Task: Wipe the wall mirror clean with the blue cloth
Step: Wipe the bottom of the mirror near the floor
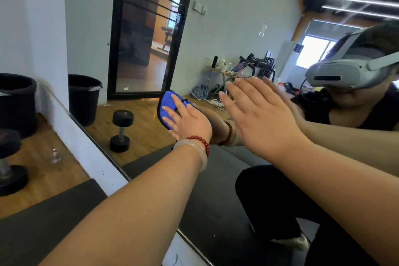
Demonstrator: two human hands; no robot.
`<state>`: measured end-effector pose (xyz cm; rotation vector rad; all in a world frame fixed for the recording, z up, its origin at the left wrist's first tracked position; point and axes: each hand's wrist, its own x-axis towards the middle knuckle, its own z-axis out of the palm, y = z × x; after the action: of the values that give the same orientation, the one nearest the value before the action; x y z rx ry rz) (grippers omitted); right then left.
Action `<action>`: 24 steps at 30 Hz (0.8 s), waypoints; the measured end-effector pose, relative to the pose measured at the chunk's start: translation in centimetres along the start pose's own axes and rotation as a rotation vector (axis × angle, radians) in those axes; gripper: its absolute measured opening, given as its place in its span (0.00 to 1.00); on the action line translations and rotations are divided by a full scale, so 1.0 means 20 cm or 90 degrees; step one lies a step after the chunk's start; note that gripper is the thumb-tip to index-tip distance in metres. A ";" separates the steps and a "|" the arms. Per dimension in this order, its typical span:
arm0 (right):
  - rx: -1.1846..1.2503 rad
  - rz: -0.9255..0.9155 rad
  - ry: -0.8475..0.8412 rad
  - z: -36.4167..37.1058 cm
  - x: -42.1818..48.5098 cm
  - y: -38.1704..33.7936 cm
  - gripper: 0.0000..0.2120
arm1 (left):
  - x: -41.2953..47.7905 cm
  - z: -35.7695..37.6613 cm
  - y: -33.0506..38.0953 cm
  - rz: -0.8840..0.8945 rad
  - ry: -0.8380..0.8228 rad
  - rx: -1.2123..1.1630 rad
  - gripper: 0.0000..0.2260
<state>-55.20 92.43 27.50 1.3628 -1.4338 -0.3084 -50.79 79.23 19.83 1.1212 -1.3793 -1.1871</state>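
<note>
The wall mirror [226, 17] fills most of the view and reflects the room and a person wearing a grey headset. My left hand [190, 122] presses the folded blue cloth [167, 107] flat against the glass low down, fingers straight and spread over it. A red bead bracelet and a pale bangle sit on that wrist. My right hand [259, 116] lies flat on the mirror to the right of the cloth, fingers straight and together, holding nothing. Both hands meet their reflections in the glass.
The white base strip [95, 153] runs along the mirror's bottom edge. A real black dumbbell [10, 157], a black bin [17, 101] and a small glass [55, 155] stand on the wood floor at left. A dark mat [54, 211] lies below my arms.
</note>
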 end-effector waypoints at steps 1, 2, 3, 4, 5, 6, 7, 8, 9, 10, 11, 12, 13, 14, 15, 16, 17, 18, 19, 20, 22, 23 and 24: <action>0.006 -0.005 -0.005 0.01 0.07 -0.04 0.25 | 0.01 -0.01 0.03 0.061 -0.017 0.016 0.23; 0.001 -0.004 -0.009 0.01 0.15 -0.06 0.26 | 0.02 -0.03 0.07 0.152 -0.035 0.039 0.23; -0.010 0.003 -0.010 0.02 0.23 -0.07 0.28 | 0.06 -0.05 0.10 0.248 -0.052 0.062 0.23; -0.026 0.006 -0.023 0.03 0.30 -0.07 0.28 | 0.12 -0.06 0.14 0.315 -0.063 0.073 0.23; -0.037 0.012 -0.037 0.03 0.35 -0.07 0.28 | 0.18 -0.08 0.15 0.342 -0.060 0.078 0.23; -0.046 0.009 -0.053 0.05 0.39 -0.07 0.27 | 0.22 -0.08 0.15 0.343 -0.046 0.076 0.23; -0.056 0.003 -0.075 0.08 0.40 -0.06 0.26 | 0.25 -0.09 0.14 0.337 -0.025 0.071 0.23; -0.072 0.004 -0.102 0.10 0.40 -0.06 0.27 | 0.27 -0.08 0.12 0.323 -0.005 0.064 0.23; -0.082 0.005 -0.105 0.11 0.39 -0.06 0.26 | 0.28 -0.08 0.08 0.299 0.011 0.056 0.22; -0.085 0.011 -0.090 0.11 0.39 -0.06 0.26 | 0.30 -0.08 0.05 0.263 0.019 0.046 0.22; -0.066 0.020 -0.056 0.12 0.39 -0.07 0.27 | 0.32 -0.09 0.01 0.217 0.023 0.038 0.22; -0.054 0.019 -0.032 0.14 0.39 -0.07 0.27 | 0.34 -0.09 -0.03 0.166 0.022 0.030 0.22; -0.047 0.014 -0.017 0.16 0.39 -0.06 0.27 | 0.36 -0.10 -0.06 0.112 0.019 0.027 0.22; -0.036 0.007 -0.005 0.17 0.38 -0.06 0.27 | 0.39 -0.11 -0.09 0.057 0.019 0.023 0.23; -0.023 0.006 -0.004 0.16 0.38 -0.07 0.27 | 0.41 -0.13 -0.10 0.010 0.019 0.017 0.23; -0.018 0.006 -0.009 0.15 0.38 -0.07 0.27 | 0.41 -0.14 -0.08 -0.015 0.020 0.015 0.23; -0.018 0.004 -0.015 0.14 0.39 -0.08 0.28 | 0.41 -0.14 -0.05 -0.006 0.023 0.018 0.23; -0.017 0.004 -0.026 0.14 0.39 -0.08 0.28 | 0.40 -0.15 0.01 0.051 0.021 0.026 0.23; -0.014 0.005 -0.039 0.13 0.39 -0.08 0.28 | 0.38 -0.15 0.08 0.146 0.011 0.039 0.23; -0.006 0.007 -0.041 0.12 0.39 -0.08 0.28 | 0.35 -0.14 0.15 0.264 0.000 0.067 0.24; 0.013 0.012 -0.043 0.12 0.39 -0.07 0.28 | 0.34 -0.12 0.25 0.401 -0.027 0.085 0.24; 0.022 0.014 -0.056 0.12 0.39 -0.08 0.28 | 0.34 -0.11 0.25 0.399 -0.031 0.077 0.24; 0.030 0.019 -0.062 0.12 0.39 -0.08 0.28 | 0.34 -0.11 0.22 0.378 -0.021 0.070 0.24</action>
<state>-54.33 84.39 29.31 1.3796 -1.5497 -0.3271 -49.68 72.65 25.09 0.6850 -1.6644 -0.7066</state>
